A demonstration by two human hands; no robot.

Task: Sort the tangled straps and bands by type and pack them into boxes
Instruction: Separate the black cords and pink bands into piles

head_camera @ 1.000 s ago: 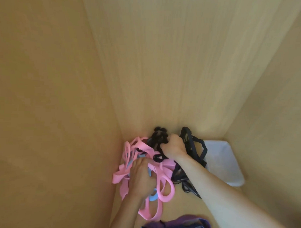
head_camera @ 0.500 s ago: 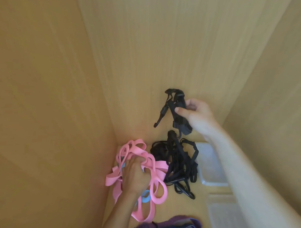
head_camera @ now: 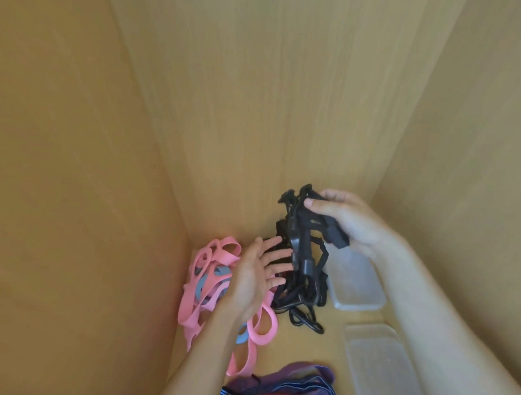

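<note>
My right hand [head_camera: 345, 221] grips the top of a tangle of black straps [head_camera: 303, 258] and holds it lifted, the rest trailing down to the wooden floor. My left hand [head_camera: 258, 271] is spread with straight fingers, its fingertips against the black straps' left side. Under and left of that hand lies a heap of pink bands [head_camera: 209, 281] with a few blue-grey bands [head_camera: 213, 280] mixed in. Two clear plastic boxes sit at the right: the far box [head_camera: 355, 285] beside the black straps and the near box [head_camera: 379, 364] in front of it.
Purple and striped fabric bands [head_camera: 294, 384] lie at the bottom edge. Wooden walls [head_camera: 256, 108] close the space in on the left, back and right, leaving a narrow floor.
My left hand let go of the pink bands and opened against the black straps. My right hand came down and closer with the black strap tangle it had lifted.
</note>
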